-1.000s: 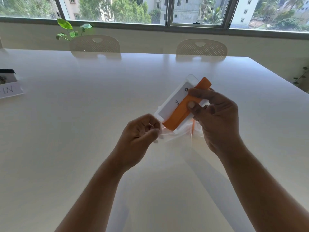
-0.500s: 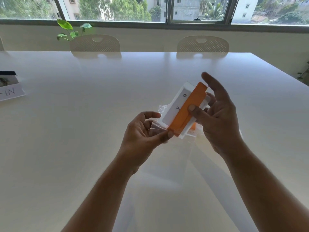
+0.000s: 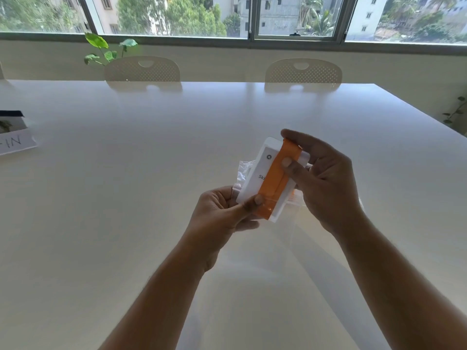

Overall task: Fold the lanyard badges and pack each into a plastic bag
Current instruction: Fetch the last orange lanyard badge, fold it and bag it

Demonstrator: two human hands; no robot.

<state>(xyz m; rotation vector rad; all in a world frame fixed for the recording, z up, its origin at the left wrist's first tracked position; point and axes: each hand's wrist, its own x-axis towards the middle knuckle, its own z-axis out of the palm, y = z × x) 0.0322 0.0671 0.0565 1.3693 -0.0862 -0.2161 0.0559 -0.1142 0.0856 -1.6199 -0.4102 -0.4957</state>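
Observation:
A white badge [image 3: 257,173] with an orange lanyard [image 3: 276,180] folded flat along its face is held above the table. My right hand [image 3: 326,183] grips its upper end, thumb pressing on the orange strap, fingers behind and over the top. My left hand [image 3: 222,213] pinches the mouth of a clear plastic bag [image 3: 242,170] at the badge's lower end, thumb on the strap. The badge's lower end sits inside the bag's opening. The rest of the bag hangs clear below the hands and is hard to make out.
The white table [image 3: 126,198] stretches all around. A white box with dark print [image 3: 12,137] lies at the far left edge. Two cream chairs [image 3: 142,69] [image 3: 303,72] stand at the far side, with a small plant [image 3: 106,49] beside the window.
My right hand's fingers have closed over the badge's top end. The badge has slid lower into the bag's mouth, and my left thumb now presses on the strap.

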